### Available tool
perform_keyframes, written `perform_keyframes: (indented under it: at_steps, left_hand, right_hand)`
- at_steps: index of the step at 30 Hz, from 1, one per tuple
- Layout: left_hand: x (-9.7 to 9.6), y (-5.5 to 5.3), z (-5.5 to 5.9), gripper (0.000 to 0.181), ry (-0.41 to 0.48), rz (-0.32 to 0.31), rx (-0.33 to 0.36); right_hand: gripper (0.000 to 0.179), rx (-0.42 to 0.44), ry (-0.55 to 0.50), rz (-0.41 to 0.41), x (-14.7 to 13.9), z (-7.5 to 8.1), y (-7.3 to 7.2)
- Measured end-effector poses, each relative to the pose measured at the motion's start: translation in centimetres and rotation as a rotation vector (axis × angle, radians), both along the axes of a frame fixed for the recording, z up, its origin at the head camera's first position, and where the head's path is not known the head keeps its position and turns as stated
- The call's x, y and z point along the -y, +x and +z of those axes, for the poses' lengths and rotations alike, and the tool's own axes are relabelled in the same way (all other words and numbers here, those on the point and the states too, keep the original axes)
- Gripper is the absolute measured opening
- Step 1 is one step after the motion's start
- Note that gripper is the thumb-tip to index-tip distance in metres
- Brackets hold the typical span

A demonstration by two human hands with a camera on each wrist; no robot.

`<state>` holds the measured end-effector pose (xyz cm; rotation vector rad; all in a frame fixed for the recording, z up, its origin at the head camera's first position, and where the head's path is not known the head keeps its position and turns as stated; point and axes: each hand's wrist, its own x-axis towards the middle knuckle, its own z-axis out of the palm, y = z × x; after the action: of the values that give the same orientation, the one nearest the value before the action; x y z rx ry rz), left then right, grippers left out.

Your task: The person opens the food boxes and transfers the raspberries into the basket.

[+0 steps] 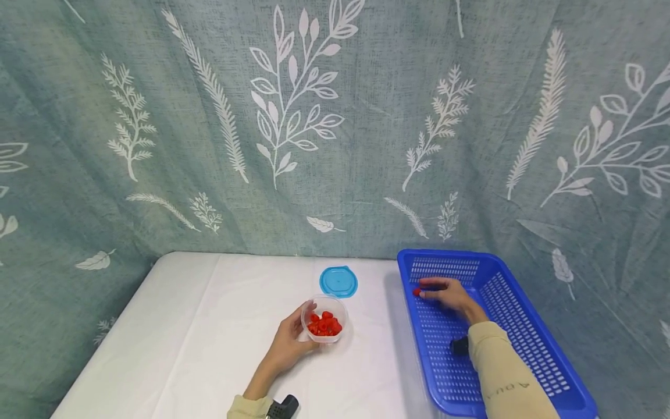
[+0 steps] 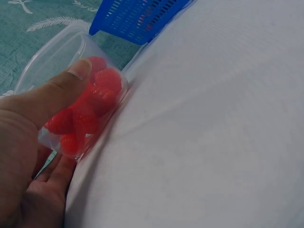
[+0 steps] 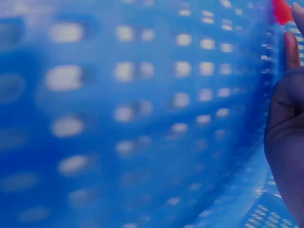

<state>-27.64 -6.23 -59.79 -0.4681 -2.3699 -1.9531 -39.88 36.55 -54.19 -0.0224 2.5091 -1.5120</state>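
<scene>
Around a tub (image 1: 330, 302), left fingers (image 1: 300, 313); at the basket's (image 1: 439, 378) berry (image 1: 416, 292), right fingers (image 1: 435, 281).

A curtained-off indoor tabletop spot is shown, laid out like a makeshift filming corner; whether it is housed in a home, an office or a studio cannot be told. The background is filled by a grey-green curtain (image 1: 366, 145), printed with white leaves and sprigs and hung behind and at both sides of a white-covered table (image 1: 131, 349). Small black wrist cameras (image 1: 282, 407) are worn for the recording.
</scene>
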Motion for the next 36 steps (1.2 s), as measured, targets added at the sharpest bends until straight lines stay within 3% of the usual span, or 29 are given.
perform_keyframes:
  at_steps: [3, 6, 10, 13, 20, 24, 27, 30, 33, 36]
  left_hand:
    - [-0.1, 0.0, -0.1, 0.09, -0.007, 0.003, 0.001]
    - [-0.1, 0.0, -0.1, 0.089, 0.005, 0.01, -0.009]
    - [0.0, 0.1, -0.1, 0.09, 0.037, 0.016, 0.007]
    - [0.0, 0.1, -0.1, 0.09, 0.058, 0.011, 0.016]
    - [-0.1, 0.2, 0.0, 0.089, 0.05, 0.015, 0.018]
    - [-0.1, 0.2, -0.1, 0.089, 0.052, 0.013, 0.02]
    - [-0.1, 0.1, -0.2, 0.089, 0.053, 0.011, 0.023]
    - [-0.1, 0.0, -0.4, 0.088, 0.057, 0.007, 0.021]
    - [-0.2, 0.0, -0.5, 0.088, 0.057, 0.008, 0.017]
    - [-0.3, 0.0, -0.4, 0.087, 0.042, 0.009, 0.006]
  right_hand:
    - [0.045, -0.074, 0.004, 0.034, 0.1, 1.3, -0.1]
    - [0.039, -0.218, 0.015, 0.05, 0.4, 3.1, -0.4]
    - [0.034, -0.387, 0.057, 0.006, 1.6, 6.1, -0.6]
    - [0.036, -0.431, 0.058, -0.012, 3.2, 8.7, -0.1]
    - [0.037, -0.479, -0.076, 0.024, 8.8, 14.7, 3.3]
    - [0.034, -0.5, -0.158, 0.045, 12.0, 16.9, 5.7]
    - [0.031, -0.511, -0.191, 0.062, 14.0, 17.8, 7.6]
    - [0.029, -0.528, -0.232, 0.067, 15.7, 17.7, 9.2]
    - [0.027, -0.544, -0.253, 0.072, 17.3, 16.6, 10.4]
    - [0.026, -0.534, -0.232, 0.07, 19.1, 14.6, 11.0]
